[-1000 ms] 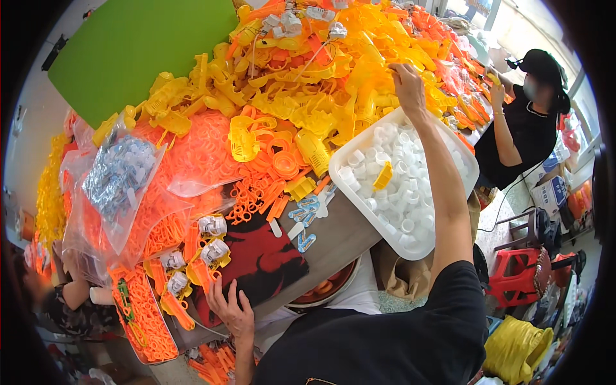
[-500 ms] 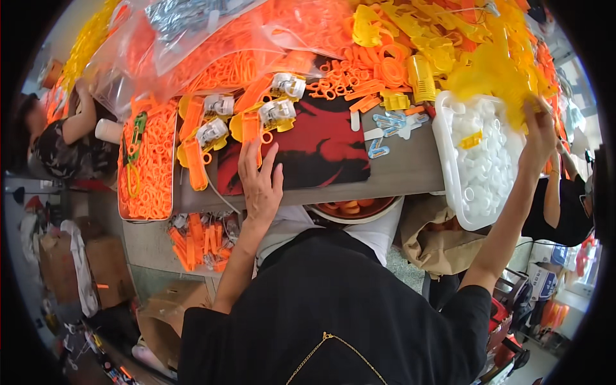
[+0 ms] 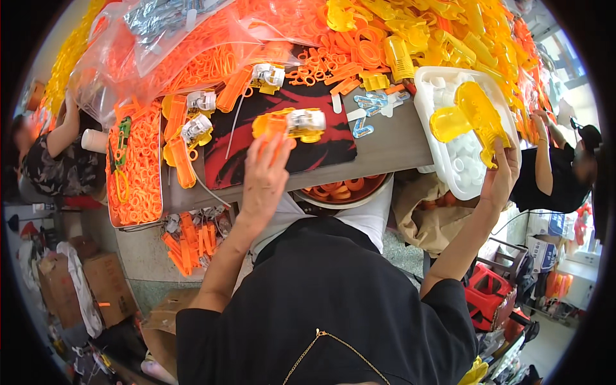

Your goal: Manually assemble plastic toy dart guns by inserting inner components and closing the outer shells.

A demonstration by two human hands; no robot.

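On the dark red-and-black mat (image 3: 340, 144), my left hand (image 3: 264, 179) grips a part-assembled toy (image 3: 289, 124) by its orange end. The toy has a yellow shell and a white mechanism at its right end. Above the white tray at the right, my right hand (image 3: 502, 173) pinches a yellow plastic half-shell (image 3: 480, 115) by its narrow lower end. A wider yellow part sticks out to the left from that shell. Left of the mat lie several similar orange, yellow and white assemblies (image 3: 196, 128).
The white tray (image 3: 427, 138) holds white rings. A tray of orange rings (image 3: 162, 186) has green-handled cutters (image 3: 123, 138) on top. Piles of orange parts (image 3: 218, 64) and yellow shells (image 3: 423, 25) line the back. A bowl (image 3: 343, 204) sits by my lap. People work on both sides.
My right hand has brought the yellow half-shell from the pile towards me, over the white tray. My left hand has picked one assembly from the group and moved it right, turning it sideways.
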